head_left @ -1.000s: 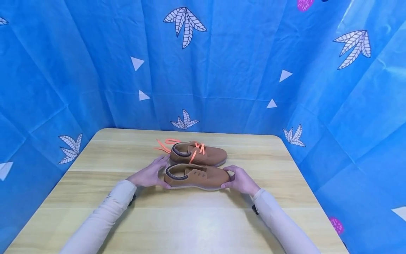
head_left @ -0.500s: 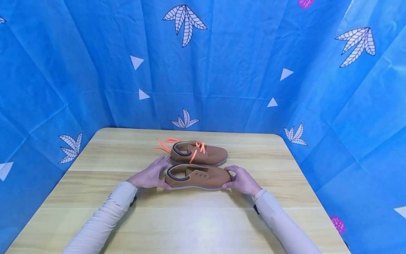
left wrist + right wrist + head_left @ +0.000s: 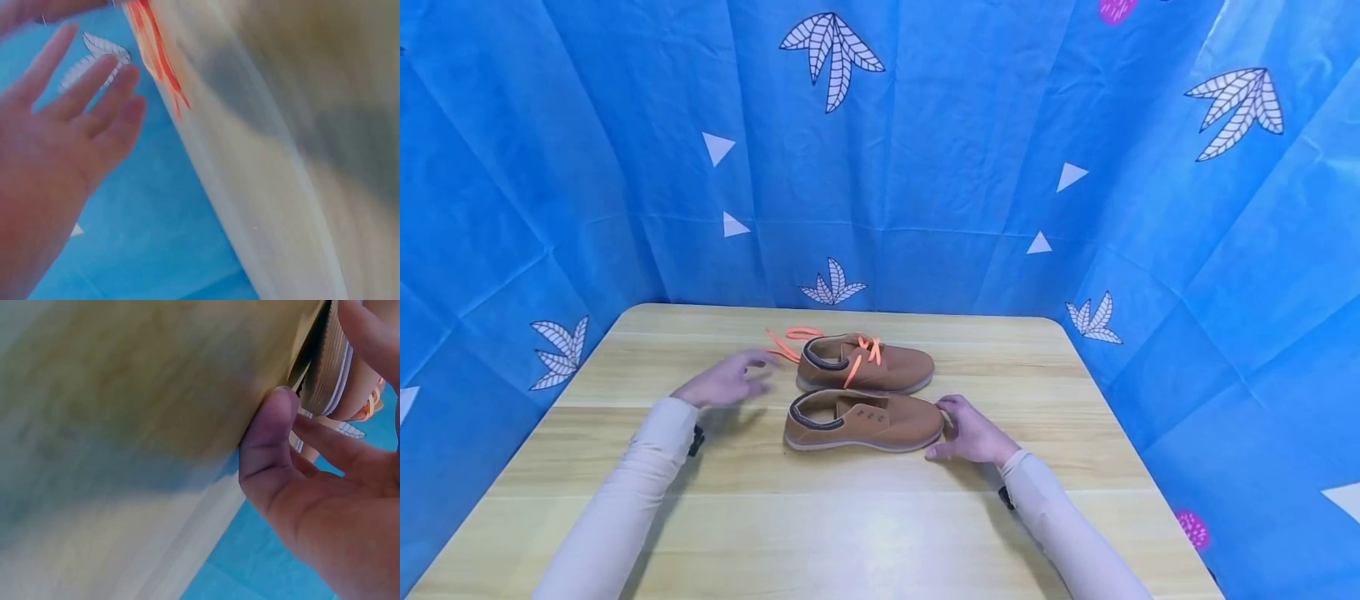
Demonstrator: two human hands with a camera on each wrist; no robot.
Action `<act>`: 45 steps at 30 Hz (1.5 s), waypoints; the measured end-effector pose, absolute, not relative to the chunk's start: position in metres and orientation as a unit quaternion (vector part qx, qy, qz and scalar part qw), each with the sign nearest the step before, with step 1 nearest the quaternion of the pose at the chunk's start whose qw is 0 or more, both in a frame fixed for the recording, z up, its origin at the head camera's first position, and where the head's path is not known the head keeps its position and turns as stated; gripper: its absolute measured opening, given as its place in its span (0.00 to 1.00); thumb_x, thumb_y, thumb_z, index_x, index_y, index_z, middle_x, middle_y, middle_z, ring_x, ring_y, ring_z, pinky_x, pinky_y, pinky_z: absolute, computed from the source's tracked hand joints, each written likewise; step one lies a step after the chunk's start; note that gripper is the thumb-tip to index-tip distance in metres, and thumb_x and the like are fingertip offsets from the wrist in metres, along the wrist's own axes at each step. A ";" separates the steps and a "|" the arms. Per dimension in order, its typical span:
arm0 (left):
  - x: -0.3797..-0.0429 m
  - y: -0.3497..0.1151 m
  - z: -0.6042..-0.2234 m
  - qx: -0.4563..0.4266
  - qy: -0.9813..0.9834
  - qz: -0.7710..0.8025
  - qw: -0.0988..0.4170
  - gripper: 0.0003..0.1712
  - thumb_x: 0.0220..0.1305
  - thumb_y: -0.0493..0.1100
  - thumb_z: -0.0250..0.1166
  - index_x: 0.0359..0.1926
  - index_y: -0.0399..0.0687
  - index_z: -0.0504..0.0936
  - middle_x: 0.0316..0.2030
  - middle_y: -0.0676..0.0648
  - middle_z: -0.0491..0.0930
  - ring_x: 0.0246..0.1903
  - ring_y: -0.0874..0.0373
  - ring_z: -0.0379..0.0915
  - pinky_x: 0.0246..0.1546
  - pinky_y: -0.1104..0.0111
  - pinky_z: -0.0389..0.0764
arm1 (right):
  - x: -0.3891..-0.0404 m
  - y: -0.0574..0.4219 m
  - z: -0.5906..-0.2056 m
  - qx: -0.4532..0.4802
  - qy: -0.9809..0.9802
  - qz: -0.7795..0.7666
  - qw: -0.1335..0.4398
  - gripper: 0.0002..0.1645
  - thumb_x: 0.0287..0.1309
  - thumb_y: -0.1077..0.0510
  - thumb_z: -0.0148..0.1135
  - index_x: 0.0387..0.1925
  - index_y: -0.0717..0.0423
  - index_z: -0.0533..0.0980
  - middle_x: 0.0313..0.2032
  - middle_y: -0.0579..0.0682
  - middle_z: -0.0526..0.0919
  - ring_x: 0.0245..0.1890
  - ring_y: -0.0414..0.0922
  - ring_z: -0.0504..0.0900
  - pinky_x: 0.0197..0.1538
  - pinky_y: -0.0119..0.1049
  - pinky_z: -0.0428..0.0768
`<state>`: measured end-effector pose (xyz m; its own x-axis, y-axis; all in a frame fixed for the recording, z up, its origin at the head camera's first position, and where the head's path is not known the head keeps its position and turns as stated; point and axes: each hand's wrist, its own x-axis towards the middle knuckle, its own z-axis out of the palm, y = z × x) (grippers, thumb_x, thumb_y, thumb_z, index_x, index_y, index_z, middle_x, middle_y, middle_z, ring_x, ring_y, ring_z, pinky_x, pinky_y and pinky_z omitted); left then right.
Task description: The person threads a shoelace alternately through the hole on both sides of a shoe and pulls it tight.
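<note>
Two brown shoes lie side by side on the wooden table, toes to the right. The near shoe (image 3: 868,423) shows bare eyelets. Behind it, the far shoe (image 3: 895,367) has an orange shoelace (image 3: 871,348) threaded in its eyelets, with loose orange lace (image 3: 786,346) beyond its heel. My left hand (image 3: 726,382) is off the shoes, left of their heels, blurred, with nothing in it; the left wrist view shows its fingers spread. At the near shoe's toe, my right hand (image 3: 972,432) lies with loosely bent fingers, its thumb apart from the sole.
The wooden table (image 3: 880,517) has rounded far corners. Blue patterned sheeting (image 3: 925,167) hangs behind it and along both sides. A dark band (image 3: 696,440) shows at the left sleeve's cuff, and another dark piece (image 3: 1006,498) at the right cuff.
My left hand has let go of the near shoe's heel and moved left and away. My right hand has loosened at the toe. Both shoes stay where they were.
</note>
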<state>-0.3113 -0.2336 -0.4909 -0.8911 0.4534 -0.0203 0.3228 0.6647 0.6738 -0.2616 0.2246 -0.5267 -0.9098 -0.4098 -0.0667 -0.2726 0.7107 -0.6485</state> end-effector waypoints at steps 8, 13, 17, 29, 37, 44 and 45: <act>-0.363 -0.221 -0.504 0.167 0.925 0.341 0.010 0.19 0.72 0.34 0.61 0.61 0.33 0.78 0.60 0.32 0.79 0.56 0.36 0.79 0.60 0.45 0.79 | -0.261 0.228 -0.521 -0.191 0.913 -0.334 0.134 0.60 0.46 0.48 0.84 0.71 0.75 0.63 0.75 0.68 0.60 0.68 0.63 0.72 0.75 0.57 0.68; -0.380 -0.206 -0.516 0.202 0.939 0.278 -0.017 0.17 0.70 0.32 0.61 0.58 0.32 0.81 0.58 0.30 0.81 0.60 0.33 0.76 0.67 0.41 0.73 | -0.259 0.227 -0.518 -0.185 0.911 -0.341 0.140 0.57 0.48 0.50 0.83 0.71 0.74 0.64 0.75 0.69 0.59 0.63 0.61 0.76 0.72 0.58 0.71; -0.384 -0.202 -0.523 0.219 0.949 0.227 -0.020 0.15 0.69 0.33 0.63 0.55 0.33 0.83 0.55 0.32 0.84 0.59 0.34 0.78 0.74 0.40 0.64 | -0.258 0.224 -0.520 -0.184 0.912 -0.338 0.141 0.57 0.49 0.48 0.82 0.71 0.74 0.64 0.75 0.68 0.60 0.57 0.56 0.80 0.69 0.56 0.75; -0.360 -0.224 -0.522 0.235 0.955 0.180 -0.033 0.04 0.58 0.30 0.72 0.35 0.39 0.91 0.33 0.41 0.88 0.37 0.46 0.85 0.47 0.52 0.86 | -0.257 0.223 -0.524 -0.171 0.918 -0.331 0.132 0.57 0.49 0.48 0.82 0.71 0.72 0.64 0.76 0.67 0.60 0.61 0.59 0.78 0.71 0.56 0.73; -0.324 -0.255 -0.508 0.258 0.956 0.139 0.011 0.08 0.55 0.30 0.72 0.26 0.47 0.88 0.27 0.51 0.84 0.30 0.58 0.77 0.35 0.62 0.82 | -0.255 0.225 -0.520 -0.169 0.920 -0.331 0.128 0.57 0.50 0.48 0.81 0.72 0.73 0.63 0.76 0.68 0.60 0.56 0.54 0.80 0.70 0.55 0.75; -0.323 -0.249 -0.491 0.141 0.977 0.132 0.085 0.05 0.63 0.42 0.66 0.33 0.47 0.85 0.30 0.49 0.83 0.31 0.55 0.77 0.33 0.61 0.78 | -0.255 0.224 -0.522 -0.171 0.918 -0.333 0.128 0.56 0.50 0.48 0.81 0.71 0.71 0.65 0.75 0.68 0.60 0.58 0.56 0.80 0.70 0.56 0.74; -0.327 -0.244 -0.492 0.125 0.978 0.141 0.086 0.07 0.65 0.45 0.65 0.34 0.47 0.84 0.30 0.49 0.83 0.32 0.54 0.77 0.33 0.60 0.78 | -0.255 0.223 -0.523 -0.171 0.918 -0.334 0.129 0.56 0.50 0.48 0.82 0.71 0.71 0.65 0.76 0.67 0.60 0.61 0.58 0.78 0.71 0.56 0.73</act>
<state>-0.3271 -0.2442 -0.4924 -0.9542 0.2679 -0.1328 0.2194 0.9290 0.2980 -0.2553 0.2235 -0.5230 -0.9087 -0.3991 -0.1223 -0.2273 0.7188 -0.6570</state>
